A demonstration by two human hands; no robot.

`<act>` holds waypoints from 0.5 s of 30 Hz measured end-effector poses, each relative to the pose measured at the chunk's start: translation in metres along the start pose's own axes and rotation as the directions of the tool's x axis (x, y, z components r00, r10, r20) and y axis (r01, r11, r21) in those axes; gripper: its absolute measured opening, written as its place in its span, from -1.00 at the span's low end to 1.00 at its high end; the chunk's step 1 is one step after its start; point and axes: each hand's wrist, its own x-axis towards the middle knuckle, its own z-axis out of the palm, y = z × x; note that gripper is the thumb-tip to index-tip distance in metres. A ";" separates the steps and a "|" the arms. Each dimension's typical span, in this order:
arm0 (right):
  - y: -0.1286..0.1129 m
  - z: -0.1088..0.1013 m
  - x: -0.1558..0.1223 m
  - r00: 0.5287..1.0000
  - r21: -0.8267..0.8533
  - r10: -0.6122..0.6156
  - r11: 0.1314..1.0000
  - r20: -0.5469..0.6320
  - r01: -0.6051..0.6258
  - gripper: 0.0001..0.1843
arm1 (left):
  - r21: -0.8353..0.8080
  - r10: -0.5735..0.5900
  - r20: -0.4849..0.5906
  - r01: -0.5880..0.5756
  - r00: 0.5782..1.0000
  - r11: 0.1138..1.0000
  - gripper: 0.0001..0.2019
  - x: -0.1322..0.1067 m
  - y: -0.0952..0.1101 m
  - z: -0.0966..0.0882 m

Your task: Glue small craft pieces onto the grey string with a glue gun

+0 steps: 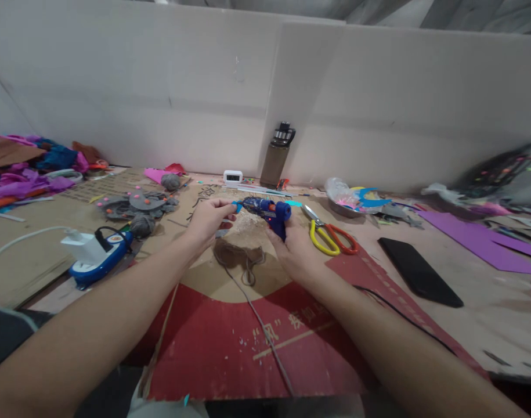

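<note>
My right hand is wrapped round the handle of a blue hot glue gun, whose nozzle points left. Close to that nozzle, the fingertips of my left hand pinch a small blue piece; its exact kind is too small to make out. Whether the nozzle touches the piece I cannot tell. Below the hands, a grey-brown yarn strand lies in loops on the cardboard and trails to the front edge. Scissors with one yellow and one orange-red handle lie just right of the glue gun.
A red and tan cardboard sheet covers the front. Left are a blue power strip, grey felt pieces and coloured scraps. Behind stand a bottle and a small clock. Right are a bowl, phone and purple sheet.
</note>
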 end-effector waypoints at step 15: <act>0.000 -0.001 0.000 1.000 -0.018 0.003 1.000 -0.028 -0.003 -0.63 | -0.001 0.005 0.000 -0.005 1.000 1.000 -0.86 -0.002 0.003 0.001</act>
